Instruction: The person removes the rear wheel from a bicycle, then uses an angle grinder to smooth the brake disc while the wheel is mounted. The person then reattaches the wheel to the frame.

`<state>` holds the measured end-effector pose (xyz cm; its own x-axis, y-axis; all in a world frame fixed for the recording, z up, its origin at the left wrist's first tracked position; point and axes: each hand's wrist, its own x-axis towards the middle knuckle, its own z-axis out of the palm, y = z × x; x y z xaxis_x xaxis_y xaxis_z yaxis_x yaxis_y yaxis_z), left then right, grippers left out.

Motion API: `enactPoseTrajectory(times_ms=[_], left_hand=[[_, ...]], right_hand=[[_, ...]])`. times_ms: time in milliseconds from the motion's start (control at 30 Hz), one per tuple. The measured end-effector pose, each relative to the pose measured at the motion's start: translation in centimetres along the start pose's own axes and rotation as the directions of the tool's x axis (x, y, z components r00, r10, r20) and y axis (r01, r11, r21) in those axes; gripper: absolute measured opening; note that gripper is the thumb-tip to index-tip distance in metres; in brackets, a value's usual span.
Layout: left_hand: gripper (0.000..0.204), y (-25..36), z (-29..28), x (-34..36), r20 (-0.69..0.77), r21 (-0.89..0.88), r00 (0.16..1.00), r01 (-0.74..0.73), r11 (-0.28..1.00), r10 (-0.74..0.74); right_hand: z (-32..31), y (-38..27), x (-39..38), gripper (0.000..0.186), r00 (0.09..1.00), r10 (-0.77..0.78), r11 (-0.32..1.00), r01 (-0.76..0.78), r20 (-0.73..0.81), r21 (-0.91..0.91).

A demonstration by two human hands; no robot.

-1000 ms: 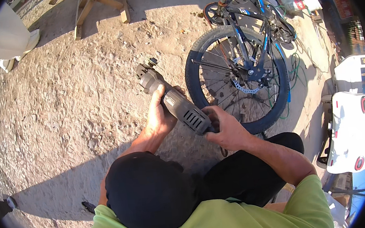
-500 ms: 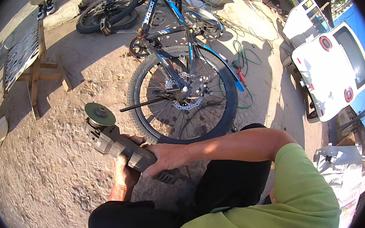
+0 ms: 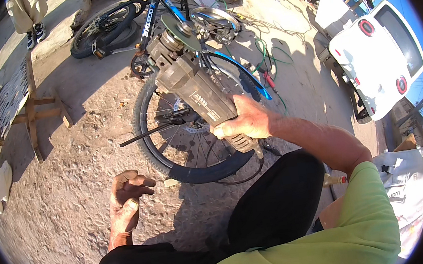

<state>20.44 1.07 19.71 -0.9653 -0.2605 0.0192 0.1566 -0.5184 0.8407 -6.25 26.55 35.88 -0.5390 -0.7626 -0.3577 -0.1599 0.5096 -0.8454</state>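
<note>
An angle grinder (image 3: 194, 90) with a green disc (image 3: 176, 34) is raised in front of me. My right hand (image 3: 244, 120) is wrapped round its rear body, and the disc end points up and left. To the left, over the ground, my left hand (image 3: 128, 200) holds nothing, its fingers curled but apart. Behind the grinder a black and blue bicycle (image 3: 147, 22) lies on its side; its near wheel (image 3: 147, 154) is partly covered by the tool. A thin black rod (image 3: 145, 135) sticks out leftward from the wheel's hub area. The cord runs down from the grinder's tail.
A wooden-framed stand (image 3: 32, 115) is at the left, near a standing person's legs (image 3: 29, 19). Green cable (image 3: 265, 54) and a red-handled tool (image 3: 269, 79) lie right of the wheel. A white car (image 3: 376, 58) stands at the right, with white bags (image 3: 404, 178) nearer me.
My left hand has let go of the grinder and moved down-left. The right hand has lifted the grinder up and to the right, in front of the bicycle.
</note>
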Motion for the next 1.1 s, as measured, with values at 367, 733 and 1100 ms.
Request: enactPoseTrajectory(times_ms=[367, 733, 1100], left_hand=[[0.058, 2.5, -1.5, 2.0, -0.17, 0.077, 0.985, -0.015, 0.997, 0.028], [0.055, 5.8, -1.7, 4.3, -0.169, 0.313, 0.985, 0.038, 0.949, 0.016], [0.055, 3.7, -3.4, 5.2, -0.324, 0.414, 0.94, 0.243, 0.877, -0.107]], right_hand=[[-17.2, 16.3, -9.4, 0.034, 0.74, 0.212, 0.969, -0.077, -0.638, 0.233], [-16.7, 39.0, -14.2, 0.044, 0.236, 0.627, 0.687, -0.617, -0.742, 0.383], [-16.0, 48.1, -16.3, 0.051, 0.062, 0.682, 0.585, -0.645, -0.729, 0.492]])
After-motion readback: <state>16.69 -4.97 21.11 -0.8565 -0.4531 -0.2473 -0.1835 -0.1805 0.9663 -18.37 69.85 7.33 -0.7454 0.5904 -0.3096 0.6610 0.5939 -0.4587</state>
